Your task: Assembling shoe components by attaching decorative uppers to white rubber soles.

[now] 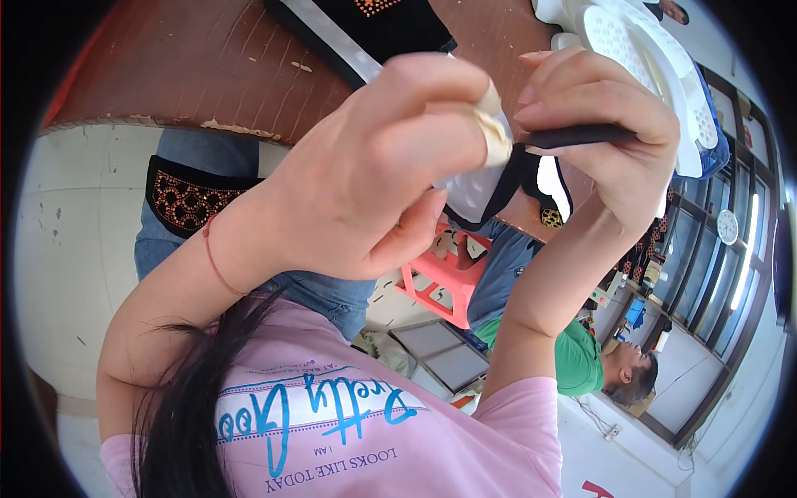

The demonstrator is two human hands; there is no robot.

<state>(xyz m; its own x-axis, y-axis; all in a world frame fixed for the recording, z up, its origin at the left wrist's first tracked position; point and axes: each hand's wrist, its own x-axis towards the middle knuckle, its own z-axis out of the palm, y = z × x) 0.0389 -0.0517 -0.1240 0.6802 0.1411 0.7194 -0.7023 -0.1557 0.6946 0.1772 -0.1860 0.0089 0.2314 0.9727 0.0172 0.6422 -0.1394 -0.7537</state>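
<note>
My left hand (357,158) is closed, with fingers curled and beige wraps on its fingertips. It is at one end of a black strap-like piece (498,195) with a whitish, clear-looking patch. My right hand (610,116) pinches the dark folded edge of this piece between thumb and fingers, close beside the left fingertips. What exactly lies inside the left fingers is hidden. Another black piece (398,25) set with orange studs lies on the table behind my left hand, beside a pale strip. Across my lap rests a black band (195,195) with orange and gold studs.
The brown table (199,66) has a worn, chipped edge. White perforated shapes (618,37) stand in a blue basket (714,158) at the far right. A pink stool (444,278) is beyond my lap. A person in green (577,357) sits at the right.
</note>
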